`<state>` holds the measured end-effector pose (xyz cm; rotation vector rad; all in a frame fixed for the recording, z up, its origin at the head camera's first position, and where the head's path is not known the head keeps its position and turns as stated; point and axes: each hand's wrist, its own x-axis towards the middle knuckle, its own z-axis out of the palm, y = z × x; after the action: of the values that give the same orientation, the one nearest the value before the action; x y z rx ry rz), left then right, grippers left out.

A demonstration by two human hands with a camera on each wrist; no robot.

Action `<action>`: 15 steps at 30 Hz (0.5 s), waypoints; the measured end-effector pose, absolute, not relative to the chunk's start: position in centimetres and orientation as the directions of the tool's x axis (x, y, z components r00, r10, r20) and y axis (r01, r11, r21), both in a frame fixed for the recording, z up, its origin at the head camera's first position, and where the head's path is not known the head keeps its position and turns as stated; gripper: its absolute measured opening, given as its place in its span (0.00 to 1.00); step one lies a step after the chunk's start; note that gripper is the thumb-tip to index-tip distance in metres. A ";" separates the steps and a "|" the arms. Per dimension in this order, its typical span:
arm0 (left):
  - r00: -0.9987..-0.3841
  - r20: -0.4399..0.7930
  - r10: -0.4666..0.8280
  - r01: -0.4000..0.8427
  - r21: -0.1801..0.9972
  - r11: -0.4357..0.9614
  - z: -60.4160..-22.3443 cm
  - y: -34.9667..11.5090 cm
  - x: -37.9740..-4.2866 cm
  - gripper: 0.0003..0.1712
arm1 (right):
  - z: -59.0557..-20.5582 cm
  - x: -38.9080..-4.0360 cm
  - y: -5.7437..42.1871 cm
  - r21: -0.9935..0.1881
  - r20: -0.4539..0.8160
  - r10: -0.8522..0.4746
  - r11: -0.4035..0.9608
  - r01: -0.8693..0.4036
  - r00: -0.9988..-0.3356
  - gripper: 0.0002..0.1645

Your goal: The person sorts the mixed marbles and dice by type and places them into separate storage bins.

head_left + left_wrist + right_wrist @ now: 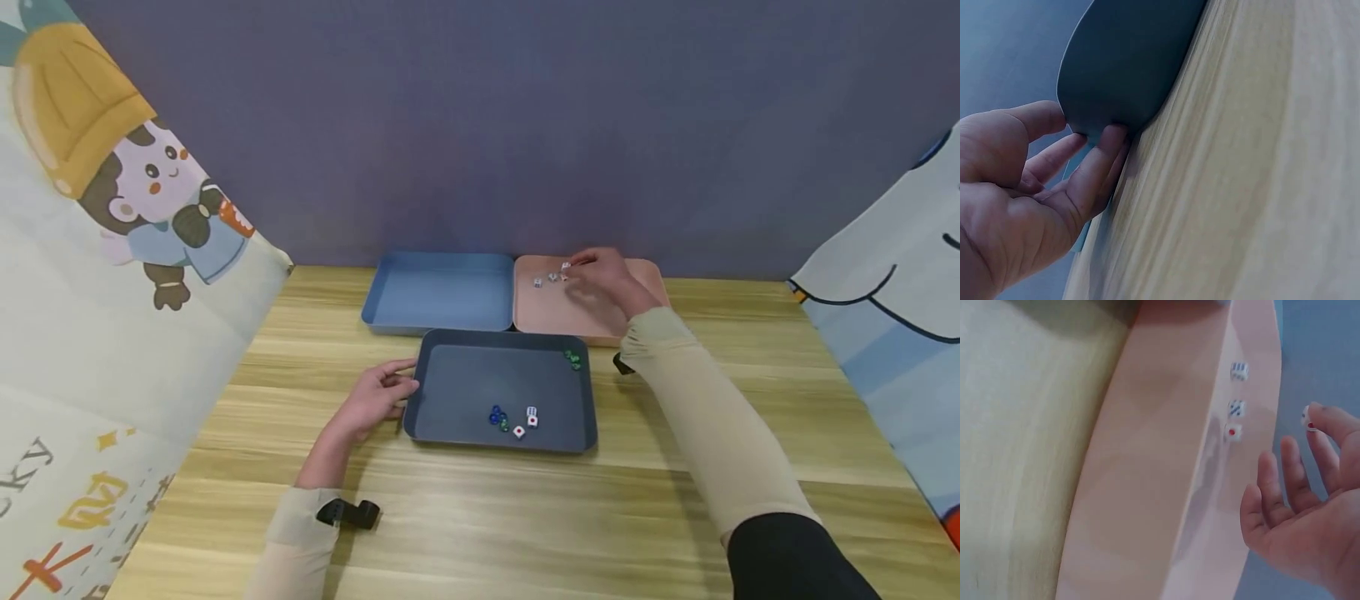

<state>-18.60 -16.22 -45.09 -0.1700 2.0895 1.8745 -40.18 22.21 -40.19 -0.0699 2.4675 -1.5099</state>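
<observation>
Pinching a white die [1305,419] between thumb and forefinger, the right hand [606,275] hovers above the pink tray [540,312], its other fingers spread and loosely bent; three more white dice [1235,409] lie in that tray, left of the pinch in the head view; farther left of it is the blue tray [450,292]; nearer the person than this grip sits the dark grey tray [465,375], bearing spotted dice [532,422], small blue pieces [494,418] and small green pieces [575,360]; the left hand [372,396], loosely extended, touches its left edge
</observation>
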 end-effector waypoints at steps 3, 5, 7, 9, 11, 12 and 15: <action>-0.933 -0.313 0.177 -0.287 0.945 0.158 -45.2 -18.2 -17.0 0.28 | -40.5 -37.0 21.7 -0.884 -0.230 -0.100 0.438 0.165 -0.968 0.23; -0.934 -0.309 0.180 -0.283 0.946 0.158 -45.2 -18.1 -16.8 0.28 | -40.4 -37.3 21.9 -0.866 -0.261 -0.096 0.463 0.189 -0.960 0.26; -0.934 -0.308 0.183 -0.281 0.947 0.156 -45.2 -18.0 -16.6 0.28 | -40.4 -37.7 22.0 -0.839 -0.284 -0.081 0.503 0.207 -0.956 0.28; -0.932 -0.307 0.190 -0.282 0.948 0.149 -45.2 -17.9 -16.3 0.28 | -40.5 -38.0 22.2 -0.819 -0.303 -0.074 0.530 0.220 -0.950 0.30; -0.931 -0.310 0.190 -0.287 0.948 0.140 -45.3 -17.9 -16.2 0.28 | -40.6 -38.2 22.3 -0.809 -0.311 -0.061 0.540 0.231 -0.948 0.30; -0.931 -0.312 0.187 -0.290 0.947 0.136 -45.3 -17.9 -16.2 0.28 | -40.6 -38.2 22.3 -0.806 -0.308 -0.059 0.546 0.228 -0.950 0.30; -0.932 -0.314 0.182 -0.294 0.947 0.129 -45.3 -17.9 -16.1 0.28 | -40.8 -37.9 22.3 -0.827 -0.287 -0.038 0.515 0.227 -0.957 0.27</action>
<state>-16.08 -17.93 -45.33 -0.1086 2.0603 1.8617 -37.87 22.30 -40.84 0.1592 2.4904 -1.4175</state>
